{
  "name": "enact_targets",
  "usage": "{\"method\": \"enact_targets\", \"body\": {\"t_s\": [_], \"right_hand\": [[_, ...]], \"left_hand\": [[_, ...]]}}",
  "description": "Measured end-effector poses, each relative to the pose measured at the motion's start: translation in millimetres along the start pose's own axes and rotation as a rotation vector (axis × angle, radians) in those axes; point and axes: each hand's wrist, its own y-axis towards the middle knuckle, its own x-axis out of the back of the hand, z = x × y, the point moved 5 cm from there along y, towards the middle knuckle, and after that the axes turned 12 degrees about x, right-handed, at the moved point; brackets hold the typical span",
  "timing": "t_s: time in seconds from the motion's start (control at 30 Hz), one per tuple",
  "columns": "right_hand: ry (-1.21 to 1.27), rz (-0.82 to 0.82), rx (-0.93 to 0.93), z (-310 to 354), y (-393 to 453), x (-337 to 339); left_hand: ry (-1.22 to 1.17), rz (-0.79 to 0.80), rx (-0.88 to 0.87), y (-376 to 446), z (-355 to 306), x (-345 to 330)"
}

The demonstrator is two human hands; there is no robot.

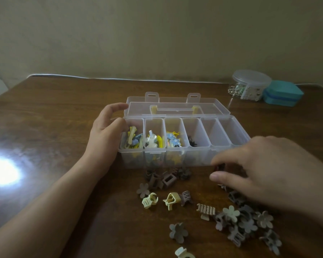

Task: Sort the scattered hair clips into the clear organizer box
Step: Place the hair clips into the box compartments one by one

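Observation:
The clear organizer box [224, 149] stands open on the wooden table, its lid [209, 107] laid flat behind it. The three left compartments hold colourful clips [153, 139]; the fourth holds dark clips [191, 141]; the two on the right look bare. My left hand [104, 135] curls round the box's left end, thumb on the rim. My right hand [261, 170], blurred, sits in front of the box's right part, with forefinger and thumb pinching a dark brown clip [220, 167]. Several brown, grey and cream claw and flower clips [231, 214] lie scattered in front of the box.
At the back right a round clear tub [252, 84] with beads stands beside a teal case [282, 94]. A white cable [119, 79] runs along the table's far edge by the wall. Bright glare [2, 170] marks the table at left.

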Motion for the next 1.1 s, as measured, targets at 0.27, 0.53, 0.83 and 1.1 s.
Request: {"method": "enact_targets", "body": {"t_s": [0.27, 0.53, 0.83, 1.1], "right_hand": [[-0.090, 0.098, 0.050, 1.6, 9.4, -14.6], [0.268, -0.628, 0.188, 0.6, 5.7, 12.0], [0.279, -0.639, 0.253, 3.4, 6.8, 9.0], [0.053, -0.348, 0.307, 23.9, 24.4, -27.6]], "left_hand": [[0.006, -0.002, -0.009, 0.0, -1.4, -0.1], [0.019, 0.009, -0.027, -0.2, -2.3, 0.1], [-0.007, -0.023, -0.036, -2.9, -6.0, -1.6], [-0.009, -0.016, -0.033, -3.1, -6.1, -2.2]]}}
